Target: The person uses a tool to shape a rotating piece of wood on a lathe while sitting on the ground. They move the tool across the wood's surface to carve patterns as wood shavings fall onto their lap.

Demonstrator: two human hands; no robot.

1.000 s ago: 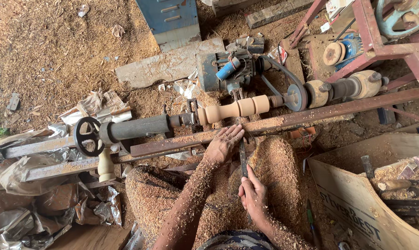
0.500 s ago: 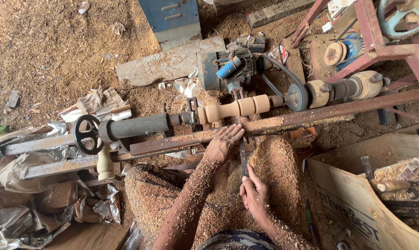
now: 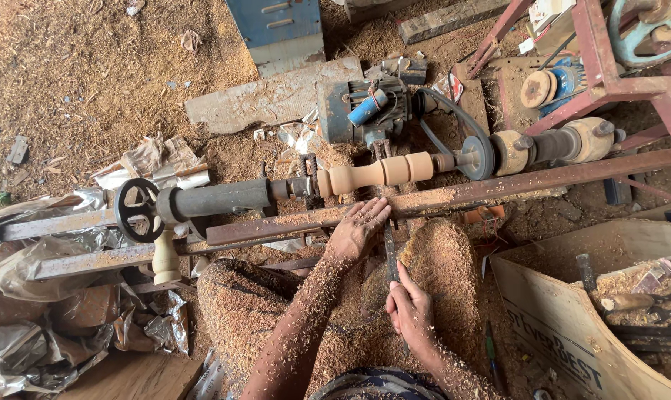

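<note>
Head view: left hand (image 3: 359, 228) open, flat on lathe rail (image 3: 454, 196); right hand (image 3: 409, 311) at 5 o'clock grips chisel (image 3: 391, 252); turned spindle (image 3: 376, 175) at 12.

Spindle (image 3: 376, 175) between tailstock (image 3: 217, 200) left, pulley (image 3: 475, 157) right.

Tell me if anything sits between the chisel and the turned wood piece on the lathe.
Nothing loose blocks it. The chisel, gripped by the right hand, runs up to the rusty rail, where the left hand presses beside it. Only that rail lies between the hands and the turned wood piece beyond it.
</note>
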